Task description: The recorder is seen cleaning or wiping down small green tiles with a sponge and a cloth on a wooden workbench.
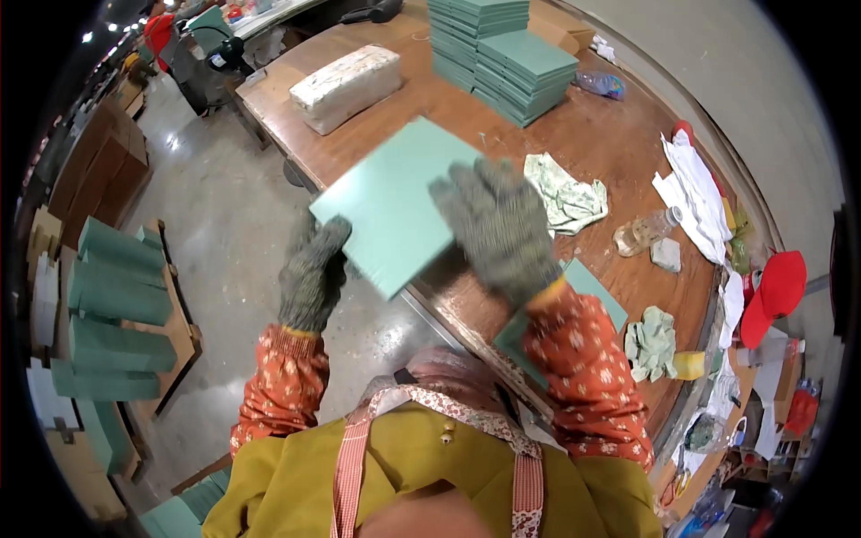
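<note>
A pale green, flat square board point(404, 202) is held tilted over the near edge of the table. My left hand point(314, 269), in a dark grey knit glove, grips its left corner with the thumb over the top face. My right hand point(502, 224), gloved alike and slightly blurred, lies on the board's right side with its fingers stretched out. Below my right forearm, another green board point(592, 291) rests on the table, partly covered by the sleeve. A crumpled patterned cloth point(565, 193) lies just right of my right hand.
Stacked green boards point(525, 72) and a whitish wrapped block point(348, 85) stand on the brown wooden table point(404, 117). A clear bottle point(641, 231), pale cloth point(653, 345) and red cap point(776, 291) lie to the right. Green pieces point(121, 341) fill a pallet at left. Another person stands far left.
</note>
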A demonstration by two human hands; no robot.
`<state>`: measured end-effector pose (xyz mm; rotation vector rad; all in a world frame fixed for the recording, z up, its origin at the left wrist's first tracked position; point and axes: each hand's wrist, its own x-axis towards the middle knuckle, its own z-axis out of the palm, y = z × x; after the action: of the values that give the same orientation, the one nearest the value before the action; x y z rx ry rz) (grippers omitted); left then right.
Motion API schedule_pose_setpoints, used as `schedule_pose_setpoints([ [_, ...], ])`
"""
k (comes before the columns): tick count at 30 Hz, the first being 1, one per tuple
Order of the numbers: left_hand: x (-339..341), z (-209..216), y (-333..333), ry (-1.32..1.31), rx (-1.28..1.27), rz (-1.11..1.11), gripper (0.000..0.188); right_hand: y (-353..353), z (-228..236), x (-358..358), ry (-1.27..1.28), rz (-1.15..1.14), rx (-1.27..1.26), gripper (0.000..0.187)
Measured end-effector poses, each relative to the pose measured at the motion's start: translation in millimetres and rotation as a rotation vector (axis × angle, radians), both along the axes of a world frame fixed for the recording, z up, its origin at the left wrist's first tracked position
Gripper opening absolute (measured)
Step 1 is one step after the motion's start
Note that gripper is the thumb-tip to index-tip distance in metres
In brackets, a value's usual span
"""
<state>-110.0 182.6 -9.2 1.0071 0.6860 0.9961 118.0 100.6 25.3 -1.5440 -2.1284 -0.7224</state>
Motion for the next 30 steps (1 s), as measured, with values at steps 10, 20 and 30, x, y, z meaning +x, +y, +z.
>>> schedule_pose_setpoints([
  [10,17.7,-30.5,52.4,0.47,0.187,0.159,0.059,-64.3,-72.7,34.1,0.33,-0.327,-0.164,0.043],
  [20,60.3,-78.5,-86.8,0.249,0.034,-0.755,0.044,-198.9,-157.4,68.7,0.546,-1.04,-0.104,0.041],
  [30,79.5,-61.8,-136.1,0.402,-0.405,-0.603,0.039,-245.3,-131.7,108.0,0.35,-0.842,-0.025,0.048],
])
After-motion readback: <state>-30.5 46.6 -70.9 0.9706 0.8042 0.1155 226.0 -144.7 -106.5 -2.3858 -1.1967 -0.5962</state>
